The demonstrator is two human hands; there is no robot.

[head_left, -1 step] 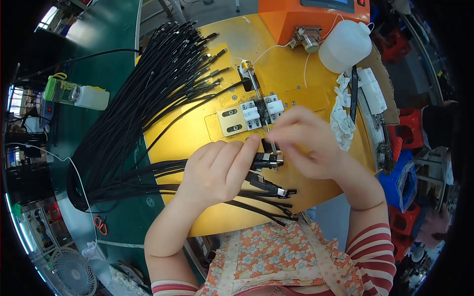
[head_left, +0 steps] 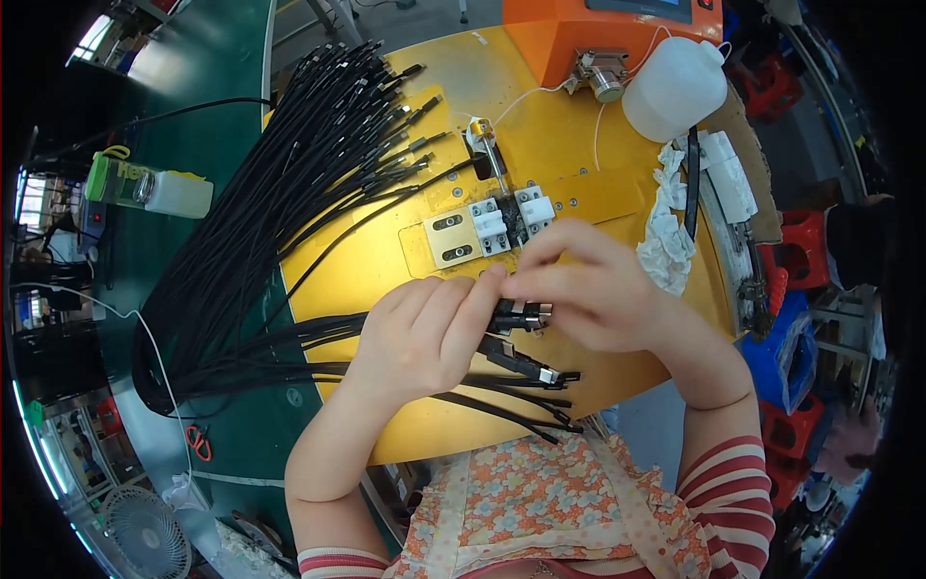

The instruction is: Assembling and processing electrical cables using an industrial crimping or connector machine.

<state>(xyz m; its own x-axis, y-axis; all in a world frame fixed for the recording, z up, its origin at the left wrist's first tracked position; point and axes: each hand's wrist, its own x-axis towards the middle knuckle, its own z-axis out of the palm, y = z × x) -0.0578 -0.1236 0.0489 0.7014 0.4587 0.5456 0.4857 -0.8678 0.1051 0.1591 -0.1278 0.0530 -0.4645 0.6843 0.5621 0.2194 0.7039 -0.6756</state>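
My left hand (head_left: 424, 333) is closed around several black cables, whose plugs (head_left: 526, 317) with metal ends stick out on the right of its fingers. Its thumb and index tip meet the pinched fingertips of my right hand (head_left: 598, 294) just above those plugs. Whatever lies between the right fingertips is too small or hidden to make out. More black cables with plugs (head_left: 526, 365) lie on the yellow worktop below the left hand. Just beyond both hands stands a small fixture with white blocks (head_left: 490, 227) and a thin metal rod (head_left: 497, 159) pointing at its dark middle.
A big bundle of black cables (head_left: 231, 222) spreads across the left side. At the back right are an orange machine (head_left: 550, 43) and a white plastic bottle (head_left: 675, 92). Crumpled white paper (head_left: 667, 241) lies on the right. Red scissors (head_left: 198, 442) rest on the green table (head_left: 236, 454).
My right hand has moved a little left and its fingertips have come to my left fingertips, covering the lower metal rod by the fixture. My left hand has hardly moved.
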